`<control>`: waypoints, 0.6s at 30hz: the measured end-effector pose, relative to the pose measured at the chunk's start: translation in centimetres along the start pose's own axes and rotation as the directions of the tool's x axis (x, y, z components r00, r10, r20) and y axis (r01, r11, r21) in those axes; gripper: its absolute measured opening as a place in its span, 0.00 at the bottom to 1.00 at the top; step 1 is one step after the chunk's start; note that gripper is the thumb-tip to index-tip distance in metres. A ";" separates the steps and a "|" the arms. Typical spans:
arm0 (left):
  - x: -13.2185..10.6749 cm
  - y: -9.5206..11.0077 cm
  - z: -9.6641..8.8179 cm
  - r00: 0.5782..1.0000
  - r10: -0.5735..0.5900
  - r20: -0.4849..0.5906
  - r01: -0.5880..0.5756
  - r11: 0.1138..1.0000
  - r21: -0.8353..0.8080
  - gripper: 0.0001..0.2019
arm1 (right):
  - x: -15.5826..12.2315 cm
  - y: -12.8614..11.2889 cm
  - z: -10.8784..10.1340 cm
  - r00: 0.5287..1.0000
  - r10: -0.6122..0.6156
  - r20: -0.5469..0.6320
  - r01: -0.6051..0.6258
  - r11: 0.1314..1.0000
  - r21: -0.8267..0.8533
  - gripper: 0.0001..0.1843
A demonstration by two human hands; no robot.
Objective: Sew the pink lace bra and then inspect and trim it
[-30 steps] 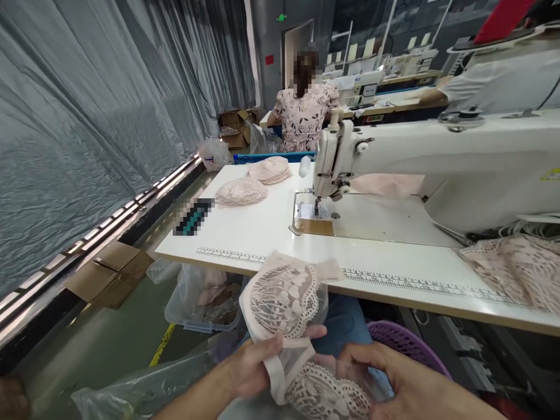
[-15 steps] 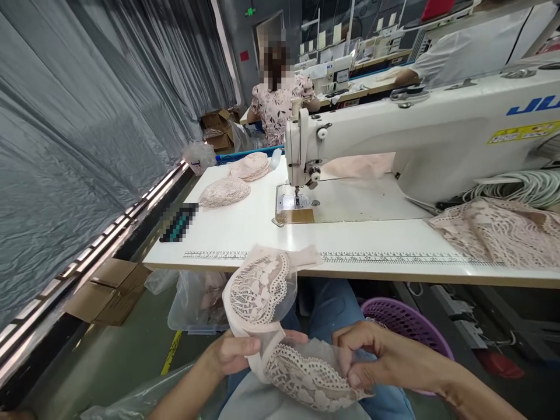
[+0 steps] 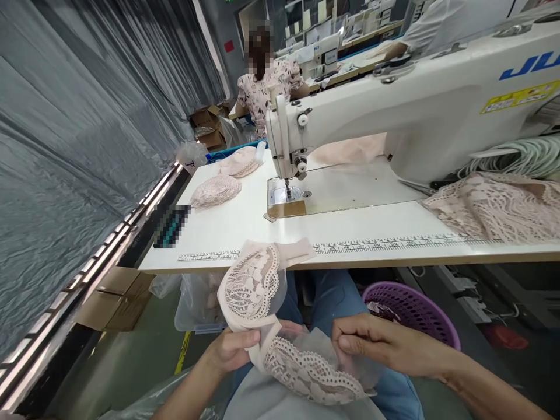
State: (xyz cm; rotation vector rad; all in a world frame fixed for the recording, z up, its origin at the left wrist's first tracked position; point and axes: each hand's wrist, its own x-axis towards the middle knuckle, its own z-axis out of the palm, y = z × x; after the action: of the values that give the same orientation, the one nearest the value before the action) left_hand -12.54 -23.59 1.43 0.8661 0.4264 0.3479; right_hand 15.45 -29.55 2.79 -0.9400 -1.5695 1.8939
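Note:
A pale pink lace bra piece (image 3: 258, 286) with two cups hangs over my lap, below the front edge of the white sewing table (image 3: 245, 224). My left hand (image 3: 231, 349) pinches it at the middle, where the two cups join. My right hand (image 3: 376, 343) grips the sheer edge of the lower cup (image 3: 306, 373). The upper cup stands upright above my left hand. The white sewing machine (image 3: 394, 111) sits on the table beyond, its needle area (image 3: 286, 189) bare.
Two stacks of pink lace cups (image 3: 216, 189) lie at the table's far left, and a lace heap (image 3: 494, 207) at the right. A purple basket (image 3: 411, 309) and clear bin (image 3: 196, 300) sit under the table. Cardboard (image 3: 116, 297) lies left. A person (image 3: 265, 81) sits beyond.
The view has tilted and shifted, so the table sits higher and further left. My right hand has moved from under the lower cup to pinching its right edge, spreading it.

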 end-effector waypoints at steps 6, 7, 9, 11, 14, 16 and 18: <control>-0.1 -0.4 -0.3 0.996 0.052 -0.072 -0.060 0.992 -0.108 0.19 | 0.3 1.0 0.3 1.000 0.030 -0.005 -0.029 0.993 0.117 0.22; -0.2 -0.4 -0.3 0.996 0.060 -0.068 -0.068 0.990 -0.121 0.18 | 0.3 1.1 0.4 0.999 0.032 -0.014 -0.030 0.991 0.131 0.21; -0.2 -0.4 -0.3 0.996 0.067 -0.058 -0.074 0.989 -0.128 0.18 | 0.2 1.4 0.7 0.998 0.033 -0.048 -0.026 0.990 0.141 0.16; -0.3 -0.2 -0.3 0.997 0.059 -0.042 -0.063 0.991 -0.114 0.18 | 0.1 1.5 0.7 0.997 0.030 -0.077 -0.019 0.990 0.141 0.11; -0.3 -0.1 -0.3 0.998 0.032 -0.048 -0.036 0.996 -0.077 0.20 | -0.2 1.4 0.5 0.998 0.011 -0.056 -0.002 0.989 0.145 0.10; -0.2 -0.1 -0.3 0.997 0.024 -0.068 -0.028 0.998 -0.056 0.21 | -0.3 1.3 0.2 1.000 -0.005 -0.016 0.007 0.988 0.152 0.13; -0.1 -0.1 -0.3 0.997 0.033 -0.064 -0.036 0.998 -0.047 0.20 | -0.4 1.4 0.1 1.000 -0.014 0.024 0.010 0.986 0.167 0.17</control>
State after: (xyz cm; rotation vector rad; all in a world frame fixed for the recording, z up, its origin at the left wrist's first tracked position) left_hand -12.79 -23.51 1.26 0.8179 0.4609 0.4164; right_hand 15.70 -30.16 1.54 -0.8355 -1.4014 2.0003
